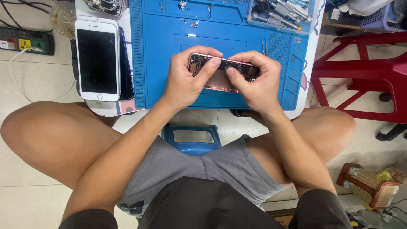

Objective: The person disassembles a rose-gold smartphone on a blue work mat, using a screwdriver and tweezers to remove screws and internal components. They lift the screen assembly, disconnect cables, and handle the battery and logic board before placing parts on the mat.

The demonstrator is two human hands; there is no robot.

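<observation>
Two hands, the left hand (186, 80) and the right hand (254, 80), are clamped on an opened phone (223, 72) above the blue mat (161, 63); its long axis runs left to right, with the open inside turned up to the camera. A white phone (97, 59) lies face up just left of the mat. A red stool (360, 76) stands at the right, a power strip (25, 42) on the floor at the far left.

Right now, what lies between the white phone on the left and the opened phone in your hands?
In the head view, only bare blue work mat separates the white phone from the opened phone held by both hands.
</observation>
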